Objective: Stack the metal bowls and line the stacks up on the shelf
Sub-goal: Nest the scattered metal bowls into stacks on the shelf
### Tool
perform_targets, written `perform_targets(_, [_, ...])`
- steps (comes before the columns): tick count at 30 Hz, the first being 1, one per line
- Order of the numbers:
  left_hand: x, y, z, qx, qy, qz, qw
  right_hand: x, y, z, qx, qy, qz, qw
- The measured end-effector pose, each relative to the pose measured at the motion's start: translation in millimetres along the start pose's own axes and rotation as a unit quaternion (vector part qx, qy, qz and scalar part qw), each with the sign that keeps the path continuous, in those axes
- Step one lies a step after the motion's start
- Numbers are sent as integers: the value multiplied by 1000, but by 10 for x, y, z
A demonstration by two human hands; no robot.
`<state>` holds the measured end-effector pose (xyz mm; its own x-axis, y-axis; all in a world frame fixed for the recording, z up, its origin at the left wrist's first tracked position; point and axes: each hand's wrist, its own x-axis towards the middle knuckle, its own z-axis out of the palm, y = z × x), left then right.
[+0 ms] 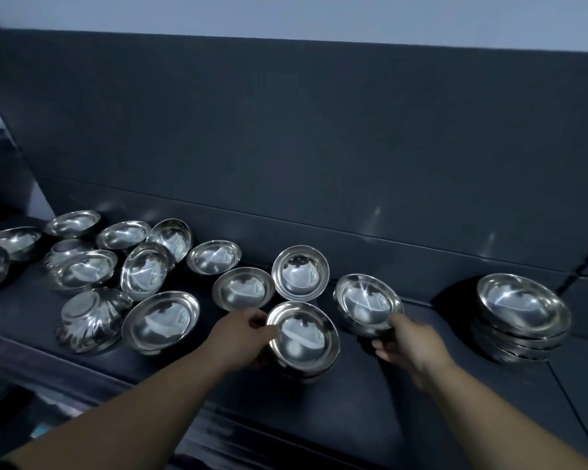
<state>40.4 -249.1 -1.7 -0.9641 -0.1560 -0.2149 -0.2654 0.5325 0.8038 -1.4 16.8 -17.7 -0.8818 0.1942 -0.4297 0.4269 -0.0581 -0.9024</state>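
Shiny metal bowls lie scattered over a dark shelf [404,401]. My left hand [241,337] grips the left rim of a short stack of bowls [302,337] near the shelf's front edge. My right hand [408,344] holds the near rim of another small stack of bowls [367,301], tilted toward me, just to the right. A taller finished stack [523,313] stands at the far right. Two single bowls [243,288] [300,273] sit just behind my left hand.
Several loose bowls [143,269] crowd the left half of the shelf, some tilted, one upside down [89,317]. A dark back panel [319,147] rises behind the shelf. Bare shelf surface lies between my right hand and the far-right stack.
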Motion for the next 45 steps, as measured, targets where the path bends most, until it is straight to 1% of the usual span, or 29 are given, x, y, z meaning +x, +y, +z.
perform_targets(4, [-37,4,18,-9,-3,17,1000,-232,-146,36,-11,-41,-27,999])
perform_targets(9, [-94,21,-8,28,12,30,999,-460,-272,205,-69,-86,-49,993])
perform_targets(13, [-116,35,-44,-13,7,17,1000,-468,-276,343,-113,-99,-52,987])
perform_targets(19, [-151,40,15,-26,-6,15,1000,-378,-245,434,-146,-129,-51,980])
perform_targets(21, [-170,22,29,-47,-5,5,999,-304,-293,407,-157,-127,-54,978])
perform_targets(27, [-217,-25,61,-89,0,-22,996,125,-379,493,-190,-83,-85,975])
perform_targets(34, [-235,-17,80,-120,10,-59,991,586,-427,810,-205,-104,-50,972])
perform_targets(38, [-263,-13,101,-131,8,-62,989,723,-388,912,-207,-122,-19,971])
perform_targets(42, [-249,-24,140,-141,11,-66,988,723,-351,955,-207,-108,-12,972])
perform_targets(45, [-209,-26,148,-142,16,-67,987,632,-379,891,-210,-87,-35,973])
